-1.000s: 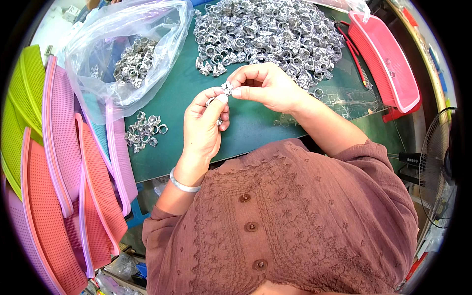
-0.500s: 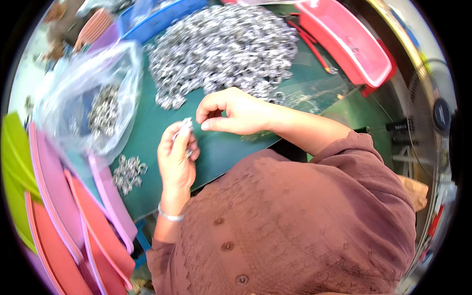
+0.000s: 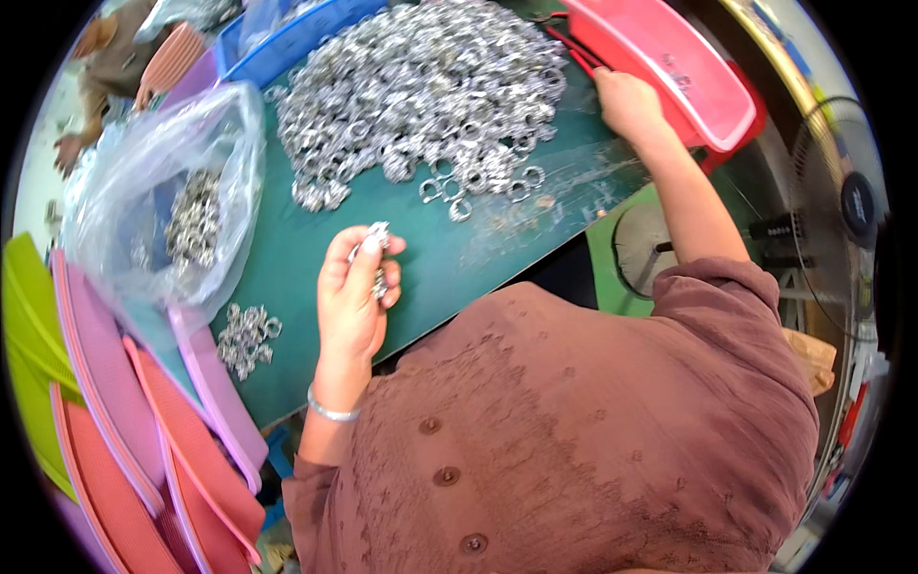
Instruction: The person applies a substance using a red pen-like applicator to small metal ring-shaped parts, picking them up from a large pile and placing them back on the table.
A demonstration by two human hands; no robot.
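Observation:
Several small silver metal rings (image 3: 380, 233) sit in my left hand (image 3: 352, 297), pinched between thumb and forefinger and tucked under the curled fingers. That hand is raised over the green table, in front of a big heap of silver rings (image 3: 421, 91). My right hand (image 3: 633, 107) reaches far right, beside the pink bin (image 3: 684, 81). Its fingers are closed around the near part of red-handled pliers (image 3: 577, 50), as far as I can see; the hand covers that end. A few loose rings (image 3: 459, 209) lie at the heap's near edge.
A clear plastic bag (image 3: 143, 210) with rings inside stands left, near a small ring pile (image 3: 247, 337). Pink, coral and green strips (image 3: 115, 421) crowd the lower left. A blue crate (image 3: 296, 38) borders the heap. Another person's hand (image 3: 69, 153) shows at upper left.
My right hand has left the spot beside my left hand and moved far right to the red-handled pliers. My left hand keeps its rings in nearly the same place.

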